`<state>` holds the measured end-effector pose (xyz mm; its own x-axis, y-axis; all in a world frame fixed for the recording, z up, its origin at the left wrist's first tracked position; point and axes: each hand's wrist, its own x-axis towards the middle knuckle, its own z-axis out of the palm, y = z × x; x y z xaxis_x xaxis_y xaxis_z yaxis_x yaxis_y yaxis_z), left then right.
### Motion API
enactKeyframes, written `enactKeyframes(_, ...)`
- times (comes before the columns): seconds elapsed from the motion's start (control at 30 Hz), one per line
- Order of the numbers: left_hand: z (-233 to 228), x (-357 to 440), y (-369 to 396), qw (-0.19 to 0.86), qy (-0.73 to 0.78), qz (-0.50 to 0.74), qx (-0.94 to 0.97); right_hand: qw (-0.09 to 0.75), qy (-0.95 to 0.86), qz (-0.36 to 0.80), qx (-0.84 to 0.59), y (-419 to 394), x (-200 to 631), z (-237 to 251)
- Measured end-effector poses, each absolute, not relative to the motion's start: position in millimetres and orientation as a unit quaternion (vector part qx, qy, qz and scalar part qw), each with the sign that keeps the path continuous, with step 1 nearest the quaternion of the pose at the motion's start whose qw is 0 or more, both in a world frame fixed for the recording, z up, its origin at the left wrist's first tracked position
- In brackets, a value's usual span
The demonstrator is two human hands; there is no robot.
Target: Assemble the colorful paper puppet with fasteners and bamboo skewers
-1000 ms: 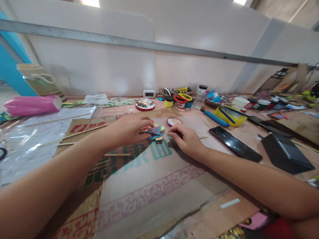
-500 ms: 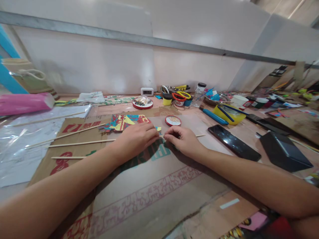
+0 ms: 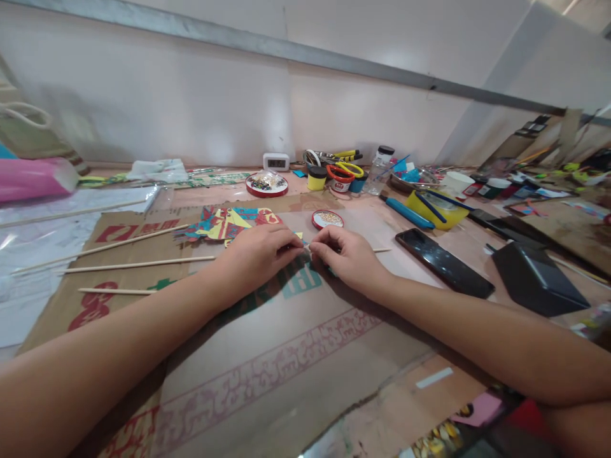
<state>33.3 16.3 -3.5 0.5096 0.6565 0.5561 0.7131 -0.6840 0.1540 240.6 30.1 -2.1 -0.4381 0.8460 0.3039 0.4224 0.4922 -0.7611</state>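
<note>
My left hand and my right hand meet fingertip to fingertip over the middle of the work surface. Both are closed in a pinch, and a small pale bit shows between them. That bit lines up with a thin wooden stick, whose end sticks out beyond my right hand; my fingers cover its middle. Behind my left hand lies a flat cutout patterned in red, blue and yellow, partly hidden. A red-rimmed lid holding tiny beads sits just beyond my fingertips.
More wooden sticks lie on the printed cardboard at left. On the right are a phone, a black box-like object and a yellow container. Paint pots, a small clock and a bead dish line the back.
The camera view has shifted slightly, so items at the left appear farther left. My hands stay together in the same pinch, the left fingers slightly rearranged.
</note>
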Motion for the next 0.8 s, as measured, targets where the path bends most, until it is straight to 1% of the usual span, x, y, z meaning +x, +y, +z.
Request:
enactKeyframes(0.13,-0.5,33.9,15.5,0.032,-0.409,-0.307,-0.859,0.354,-0.799,0.281,-0.397,31.4,235.4,-2.4)
enactKeyframes(0.3,5.8,32.1,15.3,-0.067,-0.462,-0.32,-0.824,0.358,-0.798,0.295,-0.385,32.8,231.7,-4.1)
enactKeyframes(0.4,7.2,31.0,15.9,-0.102,-0.468,-0.332,-0.813,0.38,-0.806,0.265,-0.368,33.8,232.4,-2.9)
enactKeyframes(0.5,7.1,31.3,14.9,-0.1,-0.455,-0.34,-0.817,0.41,-0.822,0.221,-0.327,33.0,233.2,-0.7)
enactKeyframes(0.63,10.9,32.4,10.2,-0.097,-0.437,-0.343,-0.826,0.409,-0.829,0.248,-0.29,29.9,234.1,0.1)
enactKeyframes(0.8,27.0,23.2,11.9,-0.083,-0.439,-0.343,-0.827,0.435,-0.816,0.266,-0.273,25.1,236.9,1.3)
